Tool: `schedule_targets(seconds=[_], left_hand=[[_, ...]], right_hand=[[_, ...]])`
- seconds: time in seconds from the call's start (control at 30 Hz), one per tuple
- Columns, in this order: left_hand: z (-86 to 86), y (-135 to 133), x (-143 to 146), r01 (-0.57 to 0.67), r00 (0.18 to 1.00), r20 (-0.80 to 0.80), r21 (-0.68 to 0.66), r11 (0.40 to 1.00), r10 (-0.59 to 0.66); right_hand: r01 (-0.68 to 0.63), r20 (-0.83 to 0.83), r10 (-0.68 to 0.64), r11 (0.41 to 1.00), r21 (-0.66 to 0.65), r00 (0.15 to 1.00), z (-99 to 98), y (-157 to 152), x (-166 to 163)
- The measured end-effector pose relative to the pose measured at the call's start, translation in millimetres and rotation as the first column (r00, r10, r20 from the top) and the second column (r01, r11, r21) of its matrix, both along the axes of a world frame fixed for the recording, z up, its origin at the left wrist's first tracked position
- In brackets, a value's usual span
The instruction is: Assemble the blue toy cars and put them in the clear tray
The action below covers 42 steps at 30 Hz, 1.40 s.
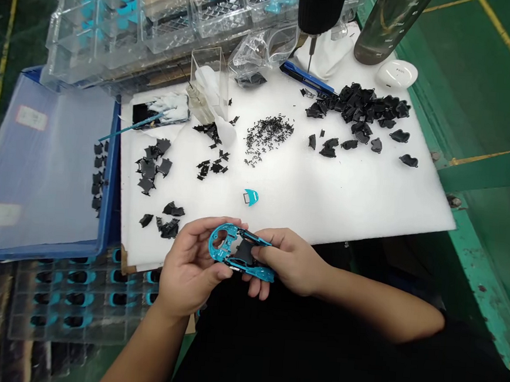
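Closest to me, the person's left hand (191, 268) is cradling a car-shaped teal-and-black plastic shell (242, 252) just above the near edge of a white foam sheet (346, 210), and the right hand (289, 261) is reaching in from the right to pinch the same shell. The left fingers (208, 226) are resting together and curling around its far rim, while the left thumb is pressing on its near side. The right fingers (269, 238) are clamping it together with the thumb. Just beyond the hands, a small teal piece (251, 198) is lying alone on the foam. To the left, near the hands, a cluster of black plastic parts (171, 220) is sitting apart from a larger heap of black parts (153, 165), and a teal-handled brush (130, 128) is lying across the foam's left edge. Left of the foam, a blue crate (45, 168) is sitting under clear film, and trays of teal-and-black parts (68, 294) are lying on the near left. Toward the middle, tiny black pins (268, 136) are scattered, and to the right, black moulded pieces (358, 111) are piling up. At the far end, a blue utility knife (306, 77) is lying beneath a hanging electric screwdriver (322, 8), beside a clear acrylic box (205, 87), a tall bottle (391, 25) and stacked clear trays (172, 8).
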State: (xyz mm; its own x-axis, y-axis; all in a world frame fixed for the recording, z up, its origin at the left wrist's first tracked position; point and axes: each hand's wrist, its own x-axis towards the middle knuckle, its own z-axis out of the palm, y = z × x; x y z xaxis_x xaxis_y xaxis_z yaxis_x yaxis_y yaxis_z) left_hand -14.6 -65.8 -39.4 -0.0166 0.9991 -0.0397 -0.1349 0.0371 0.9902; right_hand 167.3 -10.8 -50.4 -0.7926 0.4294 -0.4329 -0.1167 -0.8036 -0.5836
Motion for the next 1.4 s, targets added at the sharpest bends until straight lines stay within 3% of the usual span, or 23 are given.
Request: schedule_targets(seconds=[0.23, 0.5, 0.7, 0.93, 1.4], left_hand=[[-0.4, -5, -1, -0.011, 1.000, -0.011, -0.004, 1.000, 0.011], [-3.1, -4, -4, -0.023, 1.000, 0.015, 0.013, 1.000, 0.023], [-4.1, -6, -3, -0.022, 1.000, 0.001, 0.025, 0.999, 0.022], [-9.4, -6, -11, -0.050, 0.993, 0.107, 0.059, 0.997, 0.044], [-12.6, -4, -13, 0.005, 0.992, 0.128, 0.097, 0.995, -0.017]], right_hand=[[-0.052, 0.057, 0.050, 0.998, 0.032, 0.997, 3.9, 0, 0], [-0.062, 0.011, 0.063, 0.996, -0.060, 0.998, 5.9, 1, -4], [-0.079, 0.062, 0.078, 0.997, 0.016, 0.995, 5.5, -1, -2], [-0.121, -0.205, 0.095, 0.985, -0.119, 0.974, -5.6, 0, 4], [-0.120, -0.071, 0.118, 0.993, -0.021, 0.990, -0.5, -2, 6]])
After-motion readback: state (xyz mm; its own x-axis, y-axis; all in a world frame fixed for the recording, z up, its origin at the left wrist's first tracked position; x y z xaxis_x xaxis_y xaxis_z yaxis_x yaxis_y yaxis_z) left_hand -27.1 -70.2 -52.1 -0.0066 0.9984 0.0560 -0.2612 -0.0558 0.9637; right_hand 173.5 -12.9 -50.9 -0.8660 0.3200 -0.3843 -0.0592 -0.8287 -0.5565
